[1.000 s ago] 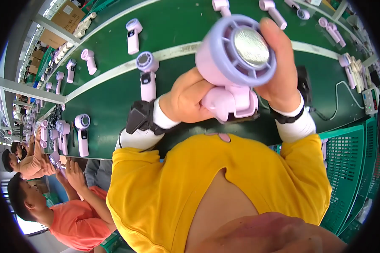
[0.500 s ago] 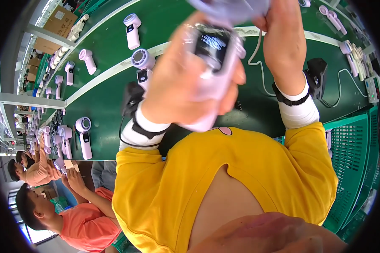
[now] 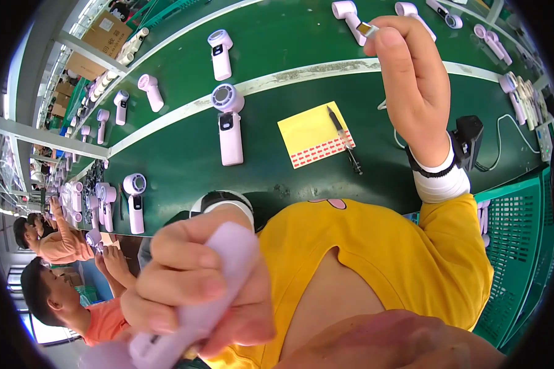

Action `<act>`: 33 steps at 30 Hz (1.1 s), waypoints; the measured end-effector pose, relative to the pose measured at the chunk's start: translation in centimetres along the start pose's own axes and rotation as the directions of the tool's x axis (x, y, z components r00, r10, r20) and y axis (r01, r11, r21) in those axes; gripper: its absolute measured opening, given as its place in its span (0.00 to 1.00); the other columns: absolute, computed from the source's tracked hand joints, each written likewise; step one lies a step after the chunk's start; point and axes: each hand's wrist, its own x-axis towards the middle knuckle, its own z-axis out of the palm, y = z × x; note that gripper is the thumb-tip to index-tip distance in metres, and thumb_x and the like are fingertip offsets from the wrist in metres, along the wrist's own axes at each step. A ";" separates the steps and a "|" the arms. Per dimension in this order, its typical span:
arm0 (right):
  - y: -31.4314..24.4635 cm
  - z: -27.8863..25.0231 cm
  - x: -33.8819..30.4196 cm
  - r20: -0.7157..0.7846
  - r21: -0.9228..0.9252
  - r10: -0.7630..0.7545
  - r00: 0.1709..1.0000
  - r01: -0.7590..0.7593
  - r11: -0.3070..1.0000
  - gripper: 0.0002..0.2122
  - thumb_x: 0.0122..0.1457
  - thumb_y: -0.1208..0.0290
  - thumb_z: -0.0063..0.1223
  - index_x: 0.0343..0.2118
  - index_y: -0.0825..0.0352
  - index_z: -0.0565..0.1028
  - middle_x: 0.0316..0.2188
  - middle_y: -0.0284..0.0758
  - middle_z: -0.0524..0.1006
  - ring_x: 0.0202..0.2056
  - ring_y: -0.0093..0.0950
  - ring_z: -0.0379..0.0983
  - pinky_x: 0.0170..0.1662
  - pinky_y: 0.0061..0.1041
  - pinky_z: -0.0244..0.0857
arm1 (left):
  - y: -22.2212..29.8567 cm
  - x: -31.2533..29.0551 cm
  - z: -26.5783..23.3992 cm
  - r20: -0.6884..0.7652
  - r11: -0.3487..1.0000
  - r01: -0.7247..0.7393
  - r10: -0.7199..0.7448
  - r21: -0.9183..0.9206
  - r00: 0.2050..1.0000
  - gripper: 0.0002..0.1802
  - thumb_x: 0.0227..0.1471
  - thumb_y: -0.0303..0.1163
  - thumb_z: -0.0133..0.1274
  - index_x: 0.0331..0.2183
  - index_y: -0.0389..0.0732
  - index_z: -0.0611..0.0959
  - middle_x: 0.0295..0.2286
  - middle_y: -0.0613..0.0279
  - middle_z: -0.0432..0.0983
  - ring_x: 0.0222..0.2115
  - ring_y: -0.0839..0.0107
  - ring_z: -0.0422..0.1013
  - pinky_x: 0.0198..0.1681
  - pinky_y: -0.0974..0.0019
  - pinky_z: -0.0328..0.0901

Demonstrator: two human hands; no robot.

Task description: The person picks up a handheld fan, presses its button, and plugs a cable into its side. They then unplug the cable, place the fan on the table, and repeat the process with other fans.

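My left hand (image 3: 184,289) is closed round the handle of a lavender handheld fan (image 3: 235,246), low in front of my chest. The fan is tilted, its head toward the lower left and partly cut off by the picture's edge. High on the right, my right hand (image 3: 414,86) pinches a small pale cable plug (image 3: 367,29) with a gold-brown end between thumb and fingers. The white cable (image 3: 399,136) passes partly hidden behind that hand. Between my hands lies a yellow notepad (image 3: 311,126) with red marks and a black pen (image 3: 337,123) across it.
A lavender fan (image 3: 230,132) lies on the green bench (image 3: 184,172), left of the notepad. Several more fans lie farther off and at the left. A green basket (image 3: 514,246) stands at my right. A co-worker (image 3: 61,301) sits at lower left. A metal strip (image 3: 289,75) crosses the bench.
My left hand has brought the fan down and left toward my chest, turning its screen side away. My right hand has come apart from the fan, holding the plug. The notepad has come into view.
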 end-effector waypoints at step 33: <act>-1.6 -2.2 0.2 0.517 0.293 -0.255 0.817 0.111 0.950 0.09 0.53 0.69 0.46 0.20 0.67 0.68 0.14 0.35 0.65 0.15 0.32 0.62 0.17 0.25 0.52 | -4.2 0.4 0.3 0.250 0.491 0.810 -0.869 0.320 0.428 0.30 0.50 0.43 0.36 0.47 0.28 0.55 0.33 0.43 0.67 0.23 0.64 0.70 0.24 0.67 0.67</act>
